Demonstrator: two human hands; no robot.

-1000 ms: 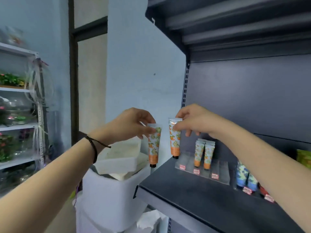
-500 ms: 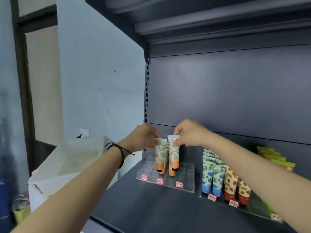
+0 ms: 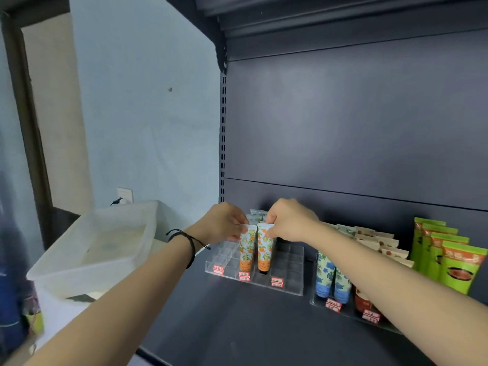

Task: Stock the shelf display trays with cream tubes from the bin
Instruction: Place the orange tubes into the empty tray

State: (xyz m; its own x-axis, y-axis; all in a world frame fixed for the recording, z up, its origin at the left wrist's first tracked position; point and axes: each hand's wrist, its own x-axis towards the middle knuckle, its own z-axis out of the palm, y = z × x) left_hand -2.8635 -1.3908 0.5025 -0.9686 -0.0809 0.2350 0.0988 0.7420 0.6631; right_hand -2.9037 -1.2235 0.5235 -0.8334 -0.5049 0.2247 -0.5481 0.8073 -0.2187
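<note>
Two orange-patterned cream tubes stand cap-down, side by side, in the front row of a clear display tray [image 3: 287,283] on the dark shelf. My left hand [image 3: 221,223] pinches the top of the left tube [image 3: 247,249]. My right hand [image 3: 290,220] pinches the top of the right tube [image 3: 264,253]. More tubes of the same kind stand behind my hands, mostly hidden. The translucent white bin [image 3: 97,247] sits to the left of the shelf, below my left forearm.
A second clear tray [image 3: 343,311] to the right holds blue-flowered tubes [image 3: 328,276] and red-patterned ones, partly behind my right forearm. Green packets [image 3: 459,268] stand at the far right. The shelf's front edge [image 3: 163,357] lies close to me. A pale wall rises at the left.
Both hands carried their tubes from beside the bin over to the clear tray and lowered them into its front row. The view swung right toward the shelf.
</note>
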